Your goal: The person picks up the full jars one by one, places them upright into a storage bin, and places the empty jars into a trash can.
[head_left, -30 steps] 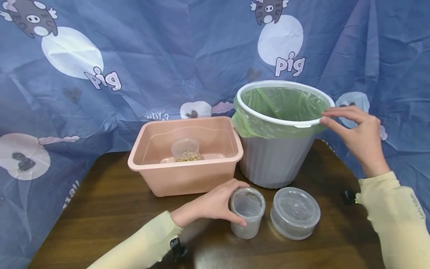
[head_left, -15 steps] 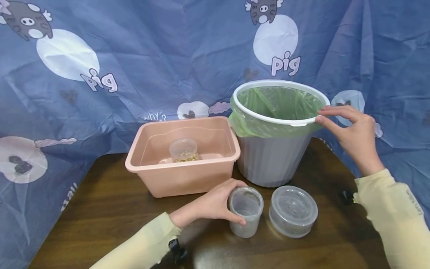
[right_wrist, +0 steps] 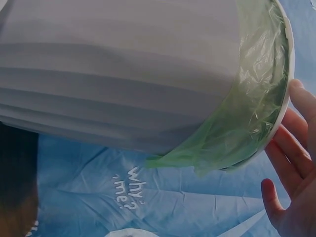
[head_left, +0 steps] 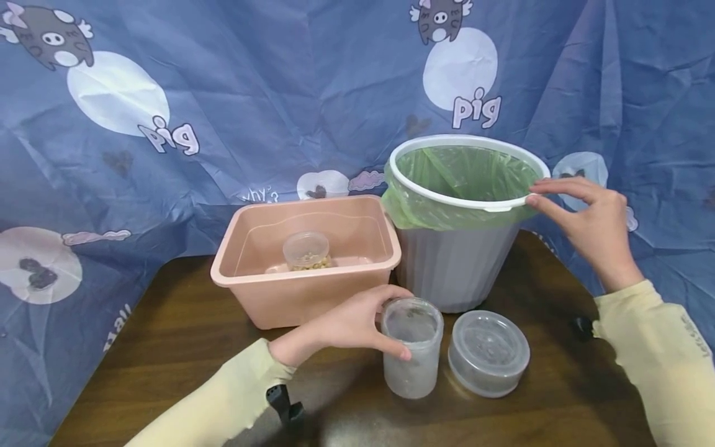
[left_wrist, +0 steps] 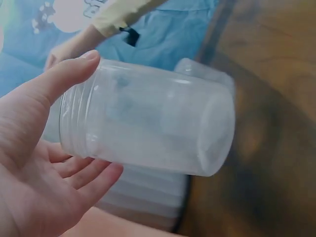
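My left hand [head_left: 357,326] grips a clear, lidless plastic jar [left_wrist: 153,118] near its threaded mouth, thumb on one side and fingers on the other. The jar is upright and appears just off the table. To its right sits a wide, low clear plastic container [head_left: 489,354] with a lid. My right hand [head_left: 594,223] pinches the white rim of a grey trash can [head_left: 458,267] between thumb and fingertips. A green bag [right_wrist: 247,98] lines the can and hangs over its outside. In the right wrist view the fingers are partly behind the rim.
A pink plastic tub [head_left: 313,295] stands left of the trash can, against it or nearly so. Inside is a small clear tub [head_left: 306,251] of yellowish pieces. A dark wooden table [head_left: 184,347] carries everything; a blue printed cloth [head_left: 279,93] hangs behind.
My left hand has raised the jar slightly toward the camera. My right hand keeps its place on the trash can's rim. The view has shifted a little.
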{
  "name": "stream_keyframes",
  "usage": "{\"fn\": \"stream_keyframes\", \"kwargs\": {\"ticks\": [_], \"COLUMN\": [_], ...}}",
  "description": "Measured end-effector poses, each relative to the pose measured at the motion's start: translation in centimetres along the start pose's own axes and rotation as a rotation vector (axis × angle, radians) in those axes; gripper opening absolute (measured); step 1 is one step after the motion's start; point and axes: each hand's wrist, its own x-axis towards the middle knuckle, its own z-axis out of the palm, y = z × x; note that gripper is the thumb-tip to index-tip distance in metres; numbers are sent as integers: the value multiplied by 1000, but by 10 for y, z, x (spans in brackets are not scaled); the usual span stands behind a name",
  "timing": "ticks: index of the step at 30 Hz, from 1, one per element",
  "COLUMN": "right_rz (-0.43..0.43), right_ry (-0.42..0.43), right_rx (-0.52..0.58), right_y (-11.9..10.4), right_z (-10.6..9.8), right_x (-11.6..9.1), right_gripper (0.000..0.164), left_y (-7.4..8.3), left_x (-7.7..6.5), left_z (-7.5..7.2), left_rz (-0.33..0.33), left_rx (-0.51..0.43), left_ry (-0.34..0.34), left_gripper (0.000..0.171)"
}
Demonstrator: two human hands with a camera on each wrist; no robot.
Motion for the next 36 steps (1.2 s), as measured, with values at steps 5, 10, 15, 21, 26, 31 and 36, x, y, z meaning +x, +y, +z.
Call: {"fn": "stream_keyframes", "kwargs": {"ticks": [5,10,15,21,26,31,36], "right_rz": [21,54,57,51,39,51,56], "right_ry": [-10,-20,-23,-30,-23,-32,-28], "right_rx": [-6,-2,-7,-3,0,1,-4], "right_y": [0,0,-1,0,0,0,0], "right_z": [-1,-3,-3,-2,-1,0,-2], "right_x": [0,-1,1,2,1,2,2], "right_gripper": [25,28,29,30,29,29,29], "left_y": [26,52,75,94,108,121,137], "left_x": [0,4,11,20,27,35,48], "left_z": [-31,-63,-94,-126,-145,-166,-190], "left_rz": [28,64,75,51,75,79,-13], "left_rx": [116,230,271,288,375,508,635], "left_ry": [32,82,80,6,-50,-163,-320], "left_gripper": [87,91,96,87,78,77,79]}}
